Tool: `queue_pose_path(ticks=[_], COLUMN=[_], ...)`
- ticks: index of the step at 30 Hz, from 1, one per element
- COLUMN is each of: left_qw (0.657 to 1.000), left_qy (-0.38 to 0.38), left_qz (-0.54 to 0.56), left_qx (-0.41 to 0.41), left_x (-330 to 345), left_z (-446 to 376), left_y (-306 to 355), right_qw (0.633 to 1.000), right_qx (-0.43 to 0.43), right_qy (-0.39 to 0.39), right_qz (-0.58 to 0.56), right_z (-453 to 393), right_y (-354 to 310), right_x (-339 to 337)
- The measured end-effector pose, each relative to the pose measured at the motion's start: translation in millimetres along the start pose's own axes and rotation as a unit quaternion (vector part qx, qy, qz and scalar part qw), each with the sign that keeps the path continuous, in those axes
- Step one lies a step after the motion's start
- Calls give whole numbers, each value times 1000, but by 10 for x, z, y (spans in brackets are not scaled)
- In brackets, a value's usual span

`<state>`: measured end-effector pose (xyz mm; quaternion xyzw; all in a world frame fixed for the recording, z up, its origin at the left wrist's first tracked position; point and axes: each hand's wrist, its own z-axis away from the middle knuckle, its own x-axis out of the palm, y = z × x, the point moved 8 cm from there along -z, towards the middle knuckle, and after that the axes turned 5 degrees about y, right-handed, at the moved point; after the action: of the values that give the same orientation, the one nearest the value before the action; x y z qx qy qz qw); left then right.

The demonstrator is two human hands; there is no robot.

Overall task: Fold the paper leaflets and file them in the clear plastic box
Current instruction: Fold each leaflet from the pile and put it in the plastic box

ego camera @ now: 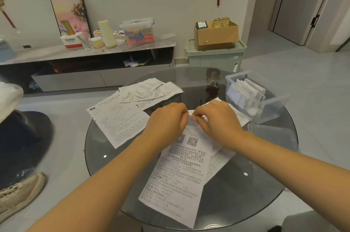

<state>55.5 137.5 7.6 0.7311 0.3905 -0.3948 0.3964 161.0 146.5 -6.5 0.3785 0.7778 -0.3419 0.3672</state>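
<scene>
The long leaflet (181, 171) is laid on the glass table (246, 193) with its long axis running from the near edge away toward the hands. Its far end is pinched by the left hand (168, 119) and right hand (216, 118), fingers curled close together. The clear plastic box (272, 106) is set to the right, nearer the right hand; its lid (272, 137) is laid beside it.

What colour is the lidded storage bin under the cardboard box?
Pale green storage bin, clearest in the head view.
</scene>
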Motion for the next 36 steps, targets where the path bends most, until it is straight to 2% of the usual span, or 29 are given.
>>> queue_pose_path(ticks=[3,5,12,16,18,20,23,27,30,36], left_qw=[989,978,979,961,956,971,991,975,965,956], left_qy=[49,68,113,144,113,63,-25,-132,-155,-166], left_qz=[133,182,165,234,267,230,114,11,-13,-53], left_qx=[-51,-72,-38,-29,-43,-30,69,178,210,237], left_x=[-107,-118,-160,-108,58,239,532,914,1036,1139], left_z=[-147,-246,-660,-951,-1133,-1290,-1428,-1533,-1566,-1594], left_y=[25,77,459,706,844,978,1211,1379,1380,1376], right_qw=[997,995,987,970,961,951,941,937,940,939], right_qx=[43,66,122,179,214,252,304,333,329,324], right_qy=[48,58,93,135,160,175,149,104,79,86], right_qz=[-32,-49,-53,-92,-74,-49,-6,22,45,79], right_z=[-65,-102,-123,-160,-163,-149,-115,-84,-87,-127], right_y=[139,241,597,943,1213,1471,1771,1926,1914,1899], right_x=[-259,-388,-785,-1008,-1136,-1216,-1213,-1106,-1022,-977])
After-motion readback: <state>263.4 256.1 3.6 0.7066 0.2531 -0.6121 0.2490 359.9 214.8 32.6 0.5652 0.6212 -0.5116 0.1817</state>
